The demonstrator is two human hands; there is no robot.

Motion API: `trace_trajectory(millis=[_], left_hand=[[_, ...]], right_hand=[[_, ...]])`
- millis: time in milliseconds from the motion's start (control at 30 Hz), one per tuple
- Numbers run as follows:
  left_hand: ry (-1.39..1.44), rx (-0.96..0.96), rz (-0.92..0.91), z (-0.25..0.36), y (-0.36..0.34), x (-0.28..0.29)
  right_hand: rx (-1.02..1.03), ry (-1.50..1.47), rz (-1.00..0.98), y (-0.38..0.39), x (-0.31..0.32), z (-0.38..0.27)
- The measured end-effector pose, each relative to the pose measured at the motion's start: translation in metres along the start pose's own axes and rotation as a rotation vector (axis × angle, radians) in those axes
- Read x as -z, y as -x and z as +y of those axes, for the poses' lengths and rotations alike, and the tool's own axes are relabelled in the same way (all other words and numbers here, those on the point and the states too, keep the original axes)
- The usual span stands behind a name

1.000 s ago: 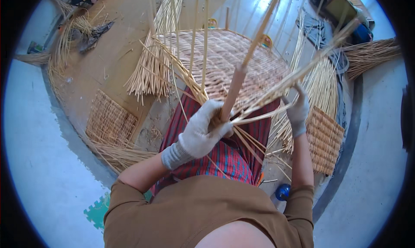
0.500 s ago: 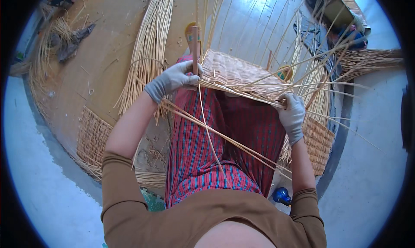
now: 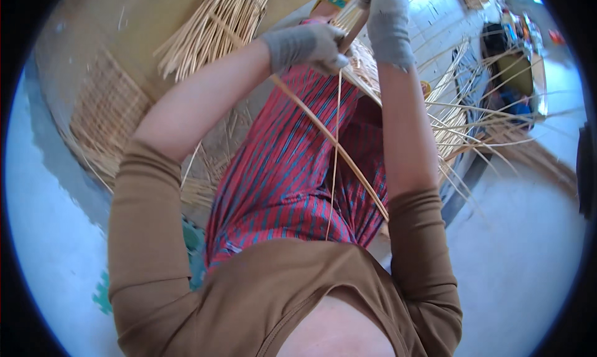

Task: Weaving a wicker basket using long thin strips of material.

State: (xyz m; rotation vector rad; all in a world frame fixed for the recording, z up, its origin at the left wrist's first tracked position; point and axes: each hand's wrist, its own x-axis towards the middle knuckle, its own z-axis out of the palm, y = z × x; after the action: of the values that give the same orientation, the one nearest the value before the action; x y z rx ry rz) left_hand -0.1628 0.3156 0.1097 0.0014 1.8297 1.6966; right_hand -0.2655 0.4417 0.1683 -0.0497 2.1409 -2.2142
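My left hand point(image 3: 314, 46), in a pale glove, has its fingers closed round the lower part of a thick brown stick point(image 3: 354, 32) at the corner of a woven wicker panel point(image 3: 365, 71). My right hand point(image 3: 388, 21), gloved too, is raised beside the stick's upper end with its fingers curled. What it grips is cut off by the top edge. My right forearm hides much of the panel. A thin wicker strand point(image 3: 336, 145) hangs from the corner near my left hand, and longer strands point(image 3: 311, 115) slant across my red plaid lap point(image 3: 267, 170).
A wicker bundle point(image 3: 217, 30) lies on the floor at the upper left, above another woven panel point(image 3: 106, 102). Loose strands point(image 3: 454, 117) fan out to the right. Assorted items point(image 3: 516, 71) are piled at the upper right. Part of a green mat point(image 3: 194, 242) shows near my left side.
My right hand has left the panel's right end and moved up and left to beside the stick. My left hand stays at the corner. The whole view has shifted and turned.
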Motion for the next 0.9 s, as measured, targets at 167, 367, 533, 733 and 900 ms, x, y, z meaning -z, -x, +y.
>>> trace_trajectory(millis=[167, 367, 533, 733, 900], left_hand=[[0.131, -0.011, 0.004, -0.005, -0.002, -0.011], [0.128, -0.015, 0.024, -0.007, -0.013, -0.014], [-0.153, -0.014, 0.044, -0.003, -0.017, -0.016], [0.008, 0.035, 0.163, -0.001, -0.002, -0.017], [0.206, -0.110, 0.280, -0.016, 0.011, -0.026]], right_hand=[[-0.142, -0.385, -0.446, -0.025, 0.004, 0.011], [-0.139, -0.122, -0.167, -0.011, 0.006, 0.000], [-0.130, -0.131, -0.326, -0.046, 0.010, -0.029], [0.169, 0.008, -0.219, -0.097, 0.061, -0.058], [0.461, -0.159, -0.156, 0.050, 0.138, -0.052]])
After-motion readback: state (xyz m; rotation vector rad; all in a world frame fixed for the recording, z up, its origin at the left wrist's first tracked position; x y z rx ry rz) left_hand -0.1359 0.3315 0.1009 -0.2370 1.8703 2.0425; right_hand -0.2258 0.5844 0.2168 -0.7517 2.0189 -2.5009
